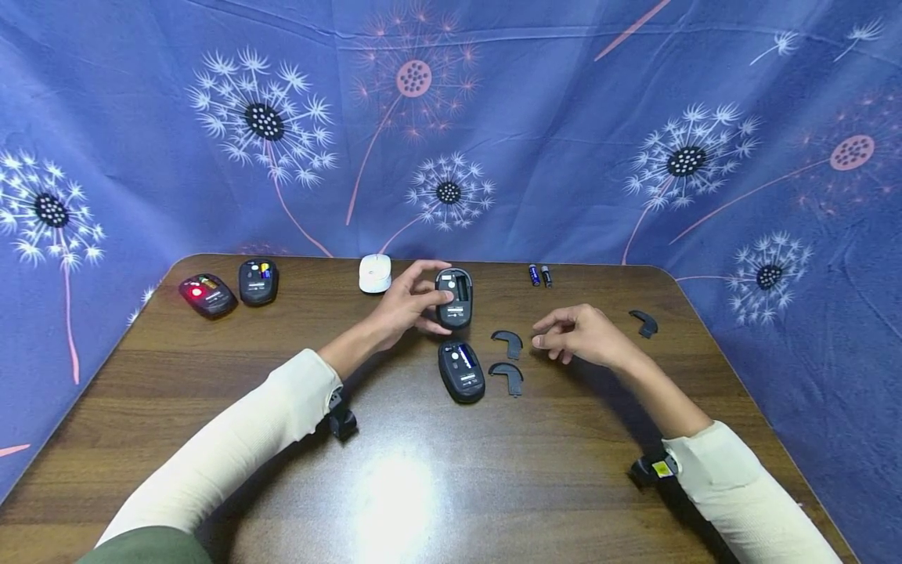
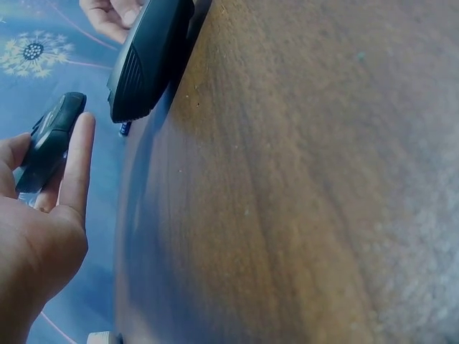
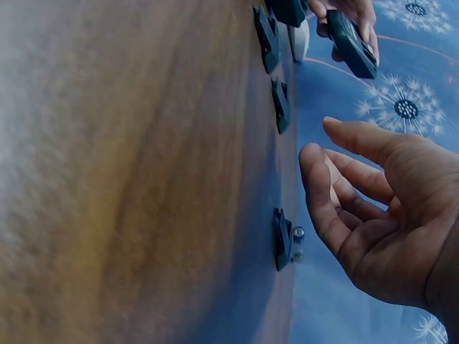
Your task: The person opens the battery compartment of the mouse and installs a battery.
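My left hand (image 1: 405,307) grips a black computer mouse (image 1: 461,312), its underside facing up and its battery slot uncovered and dark. Just below it on the table lies a second upturned black mouse (image 1: 461,384), with a battery visible in its slot. My right hand (image 1: 585,335) hovers over the table with loosely bent fingers and nothing between them. To its left lie two black battery covers, an upper cover (image 1: 509,345) and a lower cover (image 1: 509,377). In the right wrist view, thumb and fingertips (image 3: 313,154) stand apart.
Two more upturned mice, one with a red light (image 1: 207,295) and one beside it (image 1: 258,282), lie at the far left. A white mouse (image 1: 375,273) sits at the back edge. Two batteries (image 1: 535,275) lie at the back, and another cover (image 1: 644,323) at the right.
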A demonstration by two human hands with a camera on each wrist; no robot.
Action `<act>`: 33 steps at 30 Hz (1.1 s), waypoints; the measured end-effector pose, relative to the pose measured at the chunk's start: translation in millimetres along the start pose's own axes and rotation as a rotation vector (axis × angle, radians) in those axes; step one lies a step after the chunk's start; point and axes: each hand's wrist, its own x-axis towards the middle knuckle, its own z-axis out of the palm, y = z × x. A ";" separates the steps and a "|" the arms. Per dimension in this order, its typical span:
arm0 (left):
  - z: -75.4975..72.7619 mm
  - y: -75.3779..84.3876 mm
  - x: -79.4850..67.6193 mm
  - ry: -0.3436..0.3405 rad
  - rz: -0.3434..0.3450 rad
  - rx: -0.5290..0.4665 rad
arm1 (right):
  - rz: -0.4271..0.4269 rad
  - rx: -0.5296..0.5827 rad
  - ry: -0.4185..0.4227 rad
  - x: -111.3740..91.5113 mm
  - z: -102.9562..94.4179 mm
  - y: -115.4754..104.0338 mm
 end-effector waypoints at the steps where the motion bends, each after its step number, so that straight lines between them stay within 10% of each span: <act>1: -0.1 -0.1 0.3 0.000 -0.002 -0.001 | 0.004 0.002 0.003 0.5 -2.2 0.2; 33: 1.2 0.9 -2.3 0.005 -0.015 -0.007 | 0.022 0.021 0.248 41.4 -48.5 30.9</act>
